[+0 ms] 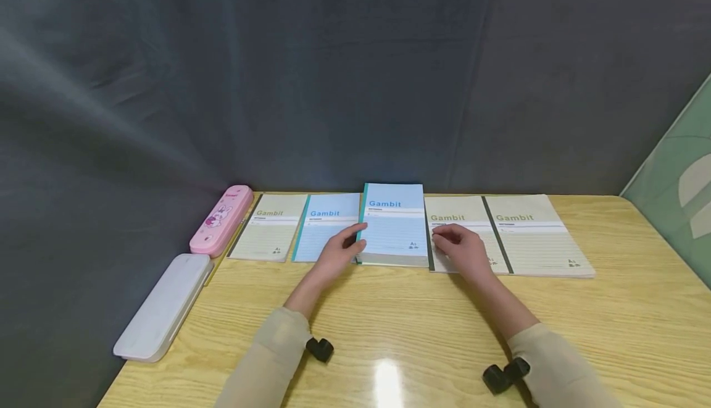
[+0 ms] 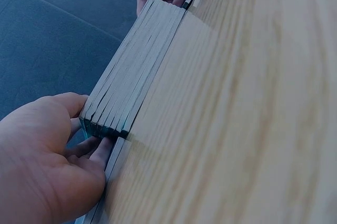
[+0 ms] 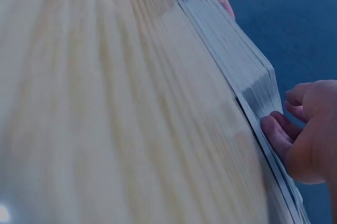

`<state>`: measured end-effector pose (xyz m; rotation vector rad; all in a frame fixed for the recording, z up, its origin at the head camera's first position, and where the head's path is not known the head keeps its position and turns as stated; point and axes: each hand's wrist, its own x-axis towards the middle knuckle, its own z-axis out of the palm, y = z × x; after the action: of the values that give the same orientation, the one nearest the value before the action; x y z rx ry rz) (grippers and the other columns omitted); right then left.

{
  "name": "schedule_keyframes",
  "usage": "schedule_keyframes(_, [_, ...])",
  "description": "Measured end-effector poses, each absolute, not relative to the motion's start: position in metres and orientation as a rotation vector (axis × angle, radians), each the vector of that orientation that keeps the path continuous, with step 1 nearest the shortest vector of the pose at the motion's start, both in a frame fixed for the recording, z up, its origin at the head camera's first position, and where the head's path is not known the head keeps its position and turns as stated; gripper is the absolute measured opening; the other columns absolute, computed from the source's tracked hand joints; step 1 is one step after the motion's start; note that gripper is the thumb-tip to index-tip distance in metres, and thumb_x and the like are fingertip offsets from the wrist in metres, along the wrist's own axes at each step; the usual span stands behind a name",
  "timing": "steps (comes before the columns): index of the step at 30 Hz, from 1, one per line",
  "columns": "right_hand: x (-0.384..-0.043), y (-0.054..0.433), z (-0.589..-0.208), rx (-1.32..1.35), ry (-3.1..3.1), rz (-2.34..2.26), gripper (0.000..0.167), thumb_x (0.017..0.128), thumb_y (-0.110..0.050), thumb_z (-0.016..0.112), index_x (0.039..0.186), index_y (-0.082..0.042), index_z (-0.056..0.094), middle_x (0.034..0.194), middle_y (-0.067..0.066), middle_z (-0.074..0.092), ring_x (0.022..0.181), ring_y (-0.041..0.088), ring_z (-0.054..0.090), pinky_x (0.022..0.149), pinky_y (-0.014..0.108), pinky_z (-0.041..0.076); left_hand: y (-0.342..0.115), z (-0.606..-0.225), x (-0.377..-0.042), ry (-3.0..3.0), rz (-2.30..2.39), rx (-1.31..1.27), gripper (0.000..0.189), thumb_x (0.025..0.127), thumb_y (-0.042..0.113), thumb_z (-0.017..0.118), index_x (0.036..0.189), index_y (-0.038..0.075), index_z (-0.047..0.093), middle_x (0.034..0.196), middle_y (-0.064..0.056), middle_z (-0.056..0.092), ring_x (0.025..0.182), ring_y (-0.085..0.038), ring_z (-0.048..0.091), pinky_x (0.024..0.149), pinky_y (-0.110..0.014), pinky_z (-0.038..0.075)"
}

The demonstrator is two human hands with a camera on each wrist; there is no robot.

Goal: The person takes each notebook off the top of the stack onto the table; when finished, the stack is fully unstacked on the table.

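Note:
A thick stack of light blue Gambit notebooks [image 1: 393, 226] stands mid-row, several notebooks high, teal spines to the left. My left hand [image 1: 335, 250] is at its left side, fingertips right at the spine edge; in the left wrist view, fingers touch the corner of the stack [image 2: 134, 66]. Off the right side, my right hand [image 1: 462, 249] hovers over a cream notebook [image 1: 455, 210], its loosely bent fingers a small gap from the stack. From the right wrist view, the pages' edges of the stack [image 3: 231, 40] show, with the right hand [image 3: 305, 129] beside them.
Left of the stack lie a thinner blue notebook [image 1: 328, 210] and a cream one [image 1: 269, 229]. Another cream notebook [image 1: 539, 235] ends the row at right. A pink pencil case [image 1: 222, 220] and a white case [image 1: 163, 306] line the table's left edge. A dark curtain [image 1: 344, 74] hangs behind.

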<state>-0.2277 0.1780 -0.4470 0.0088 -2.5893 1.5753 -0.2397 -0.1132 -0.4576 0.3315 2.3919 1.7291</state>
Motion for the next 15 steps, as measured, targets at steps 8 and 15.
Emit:
schedule_keyframes(8, [-0.233,0.161,-0.449,0.029,-2.565,1.643,0.026,0.097,-0.017,0.07,0.117,0.0,0.07,0.113,0.018,0.069,0.1,0.028,0.065,0.076,0.022,0.055,-0.113,-0.458,-0.24,2.404,1.723,0.326,0.044,0.105,0.027,0.058,0.149,0.025,0.052,0.158,-0.002,0.04,0.144,-0.025,0.038,0.115,-0.042,0.037])
schedule_keyframes(15, [-0.234,0.158,-0.449,0.027,-2.587,1.596,0.025,0.096,-0.016,0.072,0.116,-0.001,0.07,0.111,0.016,0.069,0.1,0.029,0.066,0.078,0.028,0.055,-0.113,-0.459,-0.24,2.391,1.746,0.345,0.046,0.105,0.026,0.058,0.151,0.02,0.05,0.159,-0.006,0.038,0.146,-0.029,0.035,0.117,-0.047,0.033])
